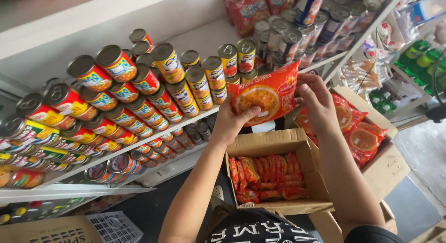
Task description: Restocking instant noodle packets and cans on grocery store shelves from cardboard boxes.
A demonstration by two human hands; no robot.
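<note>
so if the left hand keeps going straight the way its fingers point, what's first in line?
Probably the yellow-labelled cans at the shelf edge. The left hand, gripping the orange noodle packet, points up toward them. Depth is unclear, so it might pass in front.

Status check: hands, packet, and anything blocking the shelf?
Both hands, left hand and right hand, grip orange noodle packet. Packet raised at shelf. Stacked cans beside it.

— How much of the orange plastic noodle packet (263, 95) shows?
— Its lower left corner sits under the left hand (231, 122); the right edge is behind the right hand (317, 101)
— And the open brown cardboard box (283, 145)?
— Its near wall hides the lower packets; the far-right green bottles (420, 55) are blurred
</note>
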